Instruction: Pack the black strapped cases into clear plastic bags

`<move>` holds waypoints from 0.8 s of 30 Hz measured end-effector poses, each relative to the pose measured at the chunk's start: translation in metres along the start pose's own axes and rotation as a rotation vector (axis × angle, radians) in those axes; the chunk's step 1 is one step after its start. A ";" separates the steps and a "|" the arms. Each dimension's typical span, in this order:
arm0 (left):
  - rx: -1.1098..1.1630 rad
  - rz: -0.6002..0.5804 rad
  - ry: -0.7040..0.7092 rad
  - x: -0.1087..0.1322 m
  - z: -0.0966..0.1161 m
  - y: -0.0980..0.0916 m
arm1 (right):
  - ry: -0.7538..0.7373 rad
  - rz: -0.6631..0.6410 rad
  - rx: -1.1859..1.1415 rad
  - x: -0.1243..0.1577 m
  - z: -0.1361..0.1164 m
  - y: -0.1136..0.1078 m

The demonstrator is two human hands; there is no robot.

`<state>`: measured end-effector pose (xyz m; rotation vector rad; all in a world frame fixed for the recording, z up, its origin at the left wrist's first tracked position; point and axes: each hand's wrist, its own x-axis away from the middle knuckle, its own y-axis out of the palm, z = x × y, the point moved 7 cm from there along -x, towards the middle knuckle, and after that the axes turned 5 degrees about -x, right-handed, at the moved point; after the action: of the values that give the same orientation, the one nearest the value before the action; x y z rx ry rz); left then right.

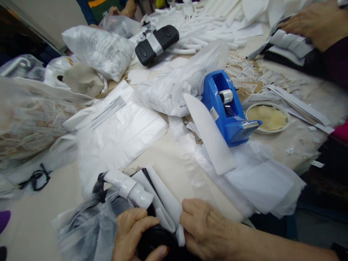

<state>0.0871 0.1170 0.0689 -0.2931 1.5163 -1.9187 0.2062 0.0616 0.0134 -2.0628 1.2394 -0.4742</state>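
At the bottom centre my left hand (133, 233) is wrapped round a dark black item (157, 241), perhaps a bag; its exact kind is unclear. My right hand (203, 228) has its fingers closed at the edge of a white foam sheet (164, 190) lying along the black item. A roll of shiny white foam wrap (130, 190) covers a strap or handle at the item's upper end. Clear plastic film (87, 230) lies on its left side. The fingertips of my right hand are partly hidden.
A blue tape dispenser (224, 108) stands beside a loose foam strip (209, 134) and a round tub (268, 117). Flat plastic bags (116, 130) and filled bags (95, 50) crowd the left. A black wrapped case (157, 43) lies behind. Co-workers' hands (320, 23) are at the far edges.
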 end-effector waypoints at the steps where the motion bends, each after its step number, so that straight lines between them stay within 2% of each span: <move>1: 0.010 0.011 -0.011 0.000 0.001 0.000 | 0.029 -0.017 -0.005 -0.002 0.001 0.000; 6: 0.054 0.074 -0.056 0.001 0.003 -0.001 | 0.311 -0.160 -0.164 -0.006 0.013 -0.002; 7: 0.055 0.076 -0.061 0.002 0.003 0.000 | 0.334 -0.170 -0.194 -0.004 0.015 -0.003; 9: 0.060 0.070 -0.080 0.004 0.001 0.001 | 0.289 -0.153 -0.251 -0.002 0.016 -0.004; 12: 0.069 0.072 -0.097 0.007 -0.001 0.002 | 0.156 -0.064 -0.299 0.002 0.016 -0.002; 17: 0.088 0.086 -0.077 0.007 0.003 0.002 | 0.003 0.194 -0.144 0.005 0.013 0.000; 21: 0.109 0.105 -0.076 0.006 0.005 0.002 | 0.015 0.372 -0.053 0.005 0.007 0.002; 24: 0.112 0.125 -0.075 0.007 0.005 0.001 | 0.116 0.433 -0.049 0.001 0.009 0.004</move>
<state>0.0848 0.1080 0.0682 -0.2133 1.3414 -1.8651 0.2092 0.0623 0.0043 -1.7517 1.7270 -0.3650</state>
